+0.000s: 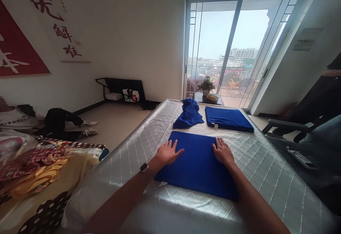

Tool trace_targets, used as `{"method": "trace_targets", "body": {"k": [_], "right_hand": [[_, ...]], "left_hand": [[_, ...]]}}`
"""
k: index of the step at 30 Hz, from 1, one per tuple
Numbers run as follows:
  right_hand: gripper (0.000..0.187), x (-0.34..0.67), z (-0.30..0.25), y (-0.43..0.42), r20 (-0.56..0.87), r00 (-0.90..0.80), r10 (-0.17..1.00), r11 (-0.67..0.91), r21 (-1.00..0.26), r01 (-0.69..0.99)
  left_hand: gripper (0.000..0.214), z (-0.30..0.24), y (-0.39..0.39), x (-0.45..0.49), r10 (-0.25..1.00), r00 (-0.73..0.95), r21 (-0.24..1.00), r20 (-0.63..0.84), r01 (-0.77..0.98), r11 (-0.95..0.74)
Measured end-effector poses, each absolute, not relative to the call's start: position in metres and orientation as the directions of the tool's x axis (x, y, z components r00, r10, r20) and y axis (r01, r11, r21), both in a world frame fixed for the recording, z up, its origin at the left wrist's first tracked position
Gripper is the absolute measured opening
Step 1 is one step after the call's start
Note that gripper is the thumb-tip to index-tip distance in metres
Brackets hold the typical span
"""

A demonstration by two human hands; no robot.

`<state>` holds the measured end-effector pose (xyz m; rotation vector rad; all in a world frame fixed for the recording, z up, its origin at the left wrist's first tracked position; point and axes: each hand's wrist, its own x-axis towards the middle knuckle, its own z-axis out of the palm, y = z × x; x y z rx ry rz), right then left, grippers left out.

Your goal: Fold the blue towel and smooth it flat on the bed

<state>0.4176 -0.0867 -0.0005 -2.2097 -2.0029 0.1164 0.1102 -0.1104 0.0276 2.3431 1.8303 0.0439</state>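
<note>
A blue cloth (195,166), folded into a flat square, lies on the silver quilted mattress (138,156) in front of me. My left hand (168,152) rests on its upper left edge with fingers spread. On the upper right edge lies my right hand (223,151), palm down and fingers stretched out. A white tag (163,183) sticks out at the cloth's near left corner. Beyond it, a crumpled blue cloth (188,115) sits to the left. Beside that is a stack of folded blue cloth (229,118) with a white tag.
On the left, a bed (80,163) holds rumpled yellow and red checked fabrics, with a person (61,120) seated behind it. A dark armchair (314,145) stands at the right. Past the far edge, a small table (210,100) bears a potted plant (206,85) before sliding glass doors.
</note>
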Motion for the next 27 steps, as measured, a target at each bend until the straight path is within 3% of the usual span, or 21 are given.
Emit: {"method": "trace_targets", "body": {"k": [2,5,8,10,16,27], "right_hand": [[0.067,0.417,0.001,-0.087,0.044,0.109,0.993,-0.099,-0.177,0.979],[0.066,0.417,0.001,-0.088,0.044,0.105,0.994,-0.096,-0.165,0.982],[0.063,0.42,-0.002,-0.09,0.042,0.06,0.997,-0.055,-0.116,0.992],[0.062,0.422,-0.004,-0.09,0.036,0.03,0.999,-0.027,-0.079,0.996],[0.062,0.421,-0.002,-0.087,0.018,0.066,0.998,-0.064,-0.094,0.994],[0.064,0.418,-0.001,-0.086,0.025,0.103,0.994,-0.1,-0.102,0.99]], "left_hand": [[0.097,0.044,-0.097,0.141,0.968,0.245,0.131,-0.048,0.963,-0.237],[0.091,0.055,-0.08,0.206,0.895,0.444,0.183,0.034,0.878,-0.442],[0.085,0.042,-0.072,0.268,0.768,0.63,0.269,0.11,0.726,-0.634],[0.083,0.026,-0.069,0.293,0.754,0.64,0.307,0.145,0.696,-0.65],[0.077,-0.002,-0.063,0.283,0.823,0.551,0.282,0.138,0.775,-0.566],[0.085,-0.004,-0.039,0.124,0.98,0.181,0.235,0.084,0.952,-0.196]]}}
